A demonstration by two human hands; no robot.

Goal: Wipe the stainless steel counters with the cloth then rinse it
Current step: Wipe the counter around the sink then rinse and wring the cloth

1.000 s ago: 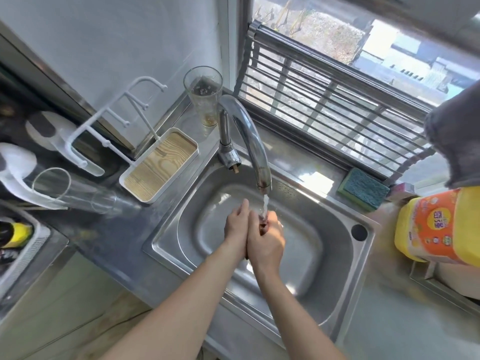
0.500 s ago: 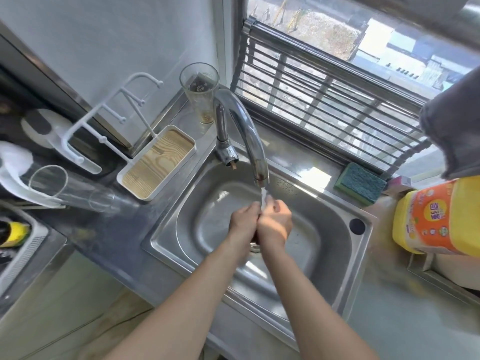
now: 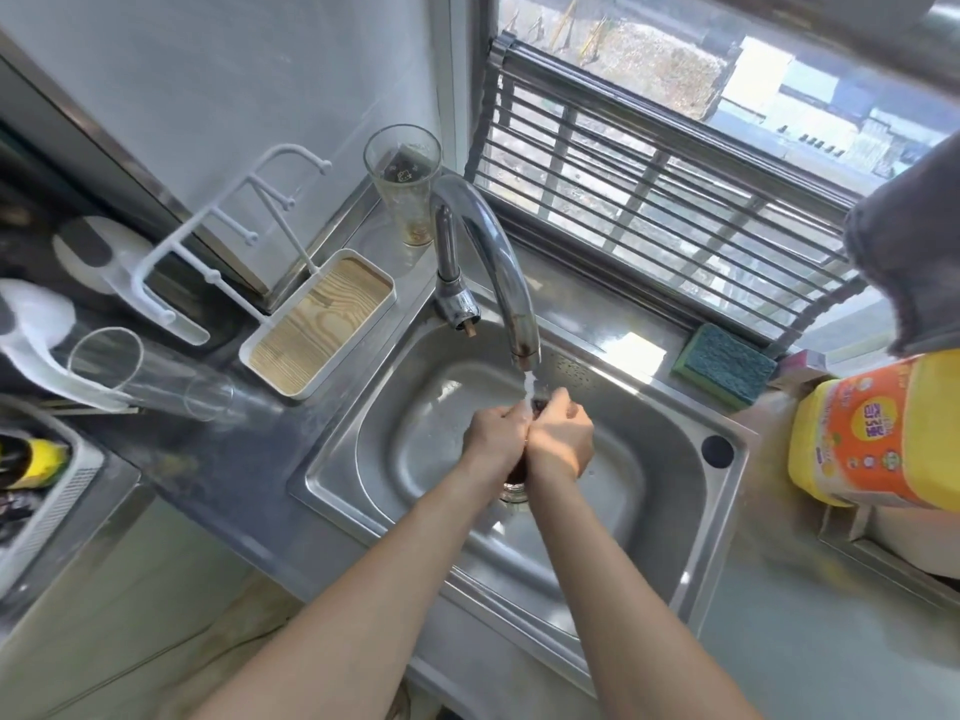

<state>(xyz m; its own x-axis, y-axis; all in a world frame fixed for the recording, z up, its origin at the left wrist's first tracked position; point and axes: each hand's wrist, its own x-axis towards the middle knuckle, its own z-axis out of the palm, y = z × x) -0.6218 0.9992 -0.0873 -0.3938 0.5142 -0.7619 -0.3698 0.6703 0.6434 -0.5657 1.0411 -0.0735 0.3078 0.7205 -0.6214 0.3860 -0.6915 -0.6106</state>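
Over the stainless steel sink [image 3: 670, 517], my left hand [image 3: 493, 433] and my right hand [image 3: 561, 439] are pressed against each other under the running water from the curved tap [image 3: 498, 262]. Both have their fingers curled, and I see no cloth in them. A small dark patch shows between the fingertips; what it is cannot be told. A grey cloth [image 3: 914, 252] hangs at the upper right, apart from both hands. The steel counter [image 3: 810, 641] runs along the right of the sink.
A green sponge [image 3: 724, 363] lies on the sink's back ledge beside a yellow bag [image 3: 872, 433]. Left of the sink stand a white tray with a wooden base [image 3: 322, 324], a white rack [image 3: 218, 241], a lying glass [image 3: 145, 376] and an upright glass [image 3: 405, 179].
My hands went from flat, palm to palm, to curled fists rubbing together under the stream, shifting slightly toward the tap. The view has drifted a little to the right.
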